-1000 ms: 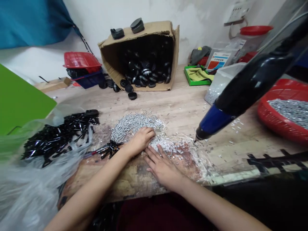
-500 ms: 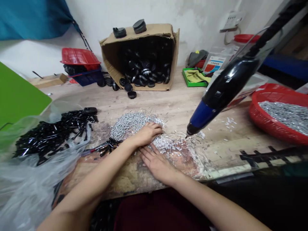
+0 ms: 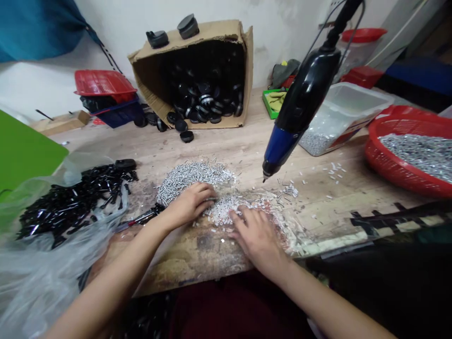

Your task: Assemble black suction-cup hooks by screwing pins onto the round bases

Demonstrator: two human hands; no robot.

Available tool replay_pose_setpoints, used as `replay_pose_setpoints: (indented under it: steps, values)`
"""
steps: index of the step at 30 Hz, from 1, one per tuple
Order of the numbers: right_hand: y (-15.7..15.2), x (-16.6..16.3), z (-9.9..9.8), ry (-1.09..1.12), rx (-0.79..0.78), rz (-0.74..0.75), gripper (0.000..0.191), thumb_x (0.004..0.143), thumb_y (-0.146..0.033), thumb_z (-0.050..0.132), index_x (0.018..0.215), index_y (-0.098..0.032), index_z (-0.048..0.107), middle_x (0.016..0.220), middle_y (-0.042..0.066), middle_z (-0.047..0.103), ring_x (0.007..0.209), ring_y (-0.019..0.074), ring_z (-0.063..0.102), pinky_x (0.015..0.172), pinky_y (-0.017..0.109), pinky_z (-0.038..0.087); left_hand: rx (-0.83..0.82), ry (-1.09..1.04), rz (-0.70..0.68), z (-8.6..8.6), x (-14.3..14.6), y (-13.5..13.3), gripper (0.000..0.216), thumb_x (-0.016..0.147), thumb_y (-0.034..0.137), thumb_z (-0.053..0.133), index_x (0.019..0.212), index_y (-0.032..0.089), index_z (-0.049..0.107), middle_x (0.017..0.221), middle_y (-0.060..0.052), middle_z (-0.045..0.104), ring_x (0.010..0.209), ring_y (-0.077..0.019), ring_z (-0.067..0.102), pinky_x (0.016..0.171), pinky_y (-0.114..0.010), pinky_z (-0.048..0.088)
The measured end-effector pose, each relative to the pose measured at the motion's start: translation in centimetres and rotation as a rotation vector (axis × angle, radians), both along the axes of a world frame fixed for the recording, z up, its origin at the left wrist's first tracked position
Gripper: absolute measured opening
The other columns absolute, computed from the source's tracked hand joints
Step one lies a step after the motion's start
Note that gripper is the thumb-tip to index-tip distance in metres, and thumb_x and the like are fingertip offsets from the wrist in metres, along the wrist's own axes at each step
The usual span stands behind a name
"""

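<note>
A heap of small silver pins (image 3: 192, 175) lies on the wooden bench in front of me. Just below it is a patch of small white sleeves (image 3: 226, 212). My left hand (image 3: 189, 204) rests on the pins' near edge with its fingers curled down over them. My right hand (image 3: 256, 233) lies flat, fingers spread, on the white sleeves. A blue and black electric screwdriver (image 3: 298, 103) hangs on its cable above the bench to the right of the heap, and neither hand touches it.
A clear bag of black plastic parts (image 3: 70, 200) lies at left beside a green board (image 3: 24, 153). At the back a tipped cardboard box (image 3: 197, 75) spills black caps. To the right stand a clear tub (image 3: 339, 117) and a red basket (image 3: 406, 155) of silver pins.
My right hand slid to the right across the white sleeves, and my left hand drew back toward me a little. The hanging screwdriver swung left and more upright in view.
</note>
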State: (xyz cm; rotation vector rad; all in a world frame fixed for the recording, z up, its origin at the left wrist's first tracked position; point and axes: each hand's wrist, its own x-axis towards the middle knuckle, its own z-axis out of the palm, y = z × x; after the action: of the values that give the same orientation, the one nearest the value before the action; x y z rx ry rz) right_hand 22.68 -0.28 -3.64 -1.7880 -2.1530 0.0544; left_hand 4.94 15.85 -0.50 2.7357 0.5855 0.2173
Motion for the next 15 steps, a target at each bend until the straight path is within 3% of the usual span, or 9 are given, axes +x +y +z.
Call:
replay_pose_setpoints:
  steps: [3, 7, 15]
  values:
    - [0.4, 0.9, 0.2, -0.013, -0.131, -0.113, 0.042, 0.087, -0.024, 0.055, 0.127, -0.015, 0.047, 0.118, 0.017, 0.054, 0.095, 0.0285, 0.056, 0.078, 0.041, 0.048, -0.078, -0.033, 0.01, -1.0, 0.6, -1.1, 0.021, 0.09, 0.028, 0.049, 0.106, 0.023, 0.062, 0.107, -0.006, 0.061, 0.103, -0.0211, 0.053, 0.091, -0.038, 0.043]
    - [2.1, 0.5, -0.2, 0.005, -0.171, -0.062, 0.028, 0.088, -0.012, 0.048, 0.115, -0.019, 0.053, 0.113, 0.011, 0.056, 0.093, 0.0225, 0.056, 0.078, 0.032, 0.046, -0.059, -0.081, 0.109, -1.8, 0.5, -2.5, 0.022, 0.092, 0.025, 0.044, 0.107, 0.02, 0.06, 0.107, -0.008, 0.059, 0.103, -0.0214, 0.053, 0.092, -0.04, 0.043]
    - [0.4, 1.1, 2.2, 0.179, -0.266, -0.037, 0.021, 0.09, -0.022, 0.05, 0.111, -0.018, 0.056, 0.107, 0.009, 0.057, 0.081, 0.0185, 0.06, 0.071, 0.029, 0.044, -0.093, -0.073, 0.336, -1.7, -3.9, -7.3, 0.016, 0.092, 0.025, 0.046, 0.099, 0.021, 0.06, 0.101, -0.005, 0.06, 0.097, -0.0186, 0.056, 0.089, -0.035, 0.044]
